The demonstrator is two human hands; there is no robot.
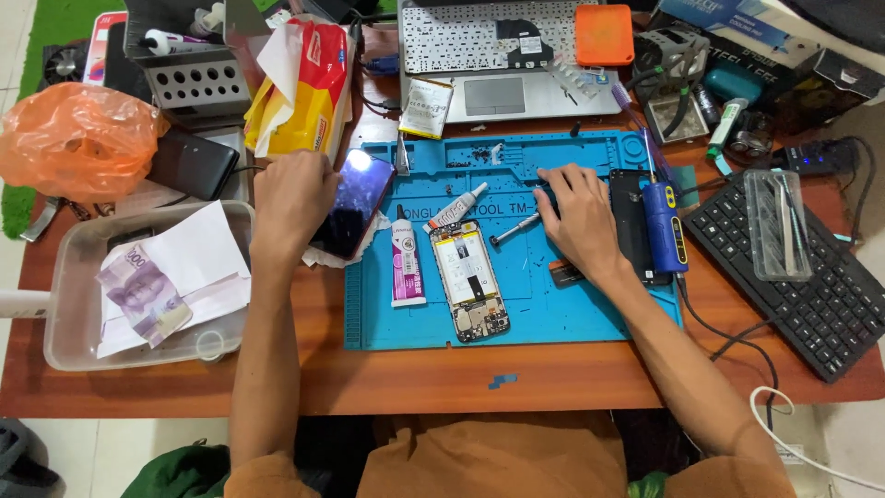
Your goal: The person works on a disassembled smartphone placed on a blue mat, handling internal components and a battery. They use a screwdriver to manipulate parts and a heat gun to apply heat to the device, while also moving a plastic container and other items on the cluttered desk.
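Note:
My left hand rests on a dark phone screen panel at the left edge of the blue repair mat, holding it down. My right hand lies on the mat's right part, fingers curled around a small dark tool near a black phone back cover. Between the hands lie an opened phone body with its battery showing, a pink-and-white glue tube, a smaller glue tube and a metal screwdriver.
A blue electric tool sits beside the back cover. A black keyboard is at right, a laptop at the back. A clear tray with papers and a banknote stands at left, an orange bag behind it.

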